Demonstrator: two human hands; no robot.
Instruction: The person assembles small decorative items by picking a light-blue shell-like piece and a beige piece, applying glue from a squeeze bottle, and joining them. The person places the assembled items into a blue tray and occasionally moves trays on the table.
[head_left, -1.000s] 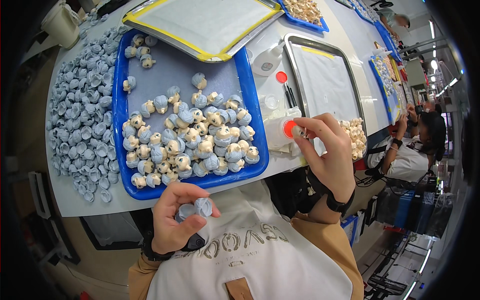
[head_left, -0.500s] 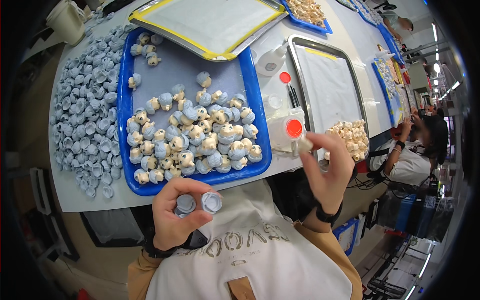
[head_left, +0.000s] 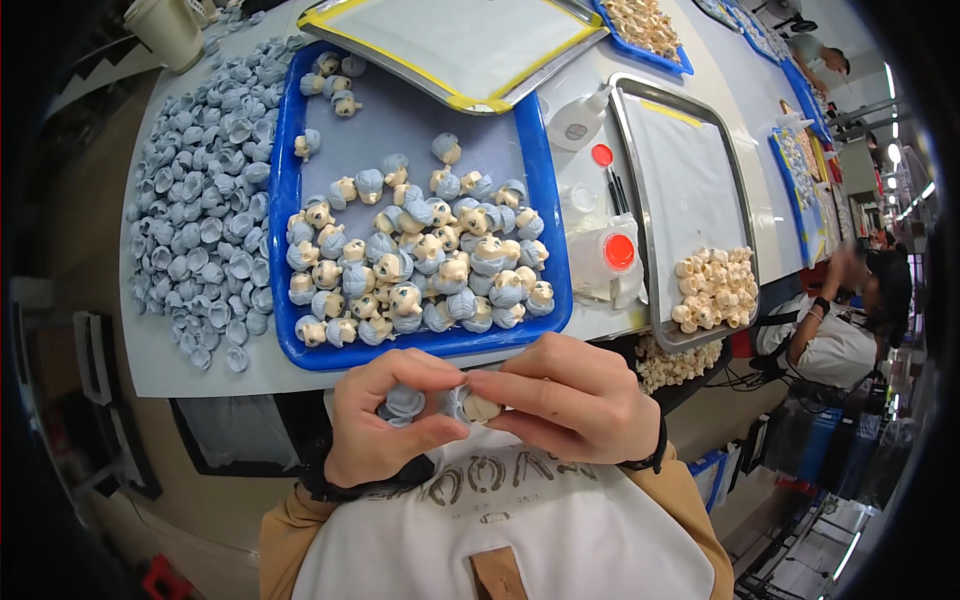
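Note:
In front of my apron both hands meet. My left hand (head_left: 372,425) is closed with a pale blue doll hair shell (head_left: 453,402) between thumb and fingertips, and more blue shells (head_left: 403,403) sit in its palm. My right hand (head_left: 590,405) pinches a cream doll head (head_left: 483,407) against the open side of the front shell; how far it is inside is hidden by fingers. Just beyond them is a blue tray (head_left: 430,354) holding many small doll heads (head_left: 405,298) with blue hair. Loose hair shells (head_left: 205,210) lie heaped left of the tray.
On the right, a metal tray (head_left: 655,250) carries cream head pieces (head_left: 715,290). Between the trays are a white squeeze bottle (head_left: 578,122), a red-topped container (head_left: 619,252) and dark brushes (head_left: 616,188). A yellow-taped tray (head_left: 460,50) overlaps the blue tray's far end. Another person (head_left: 825,335) sits at right.
My right hand has come left from near the metal tray with the cream doll head, bringing it to the shell in my left hand. The whole view has shifted slightly.

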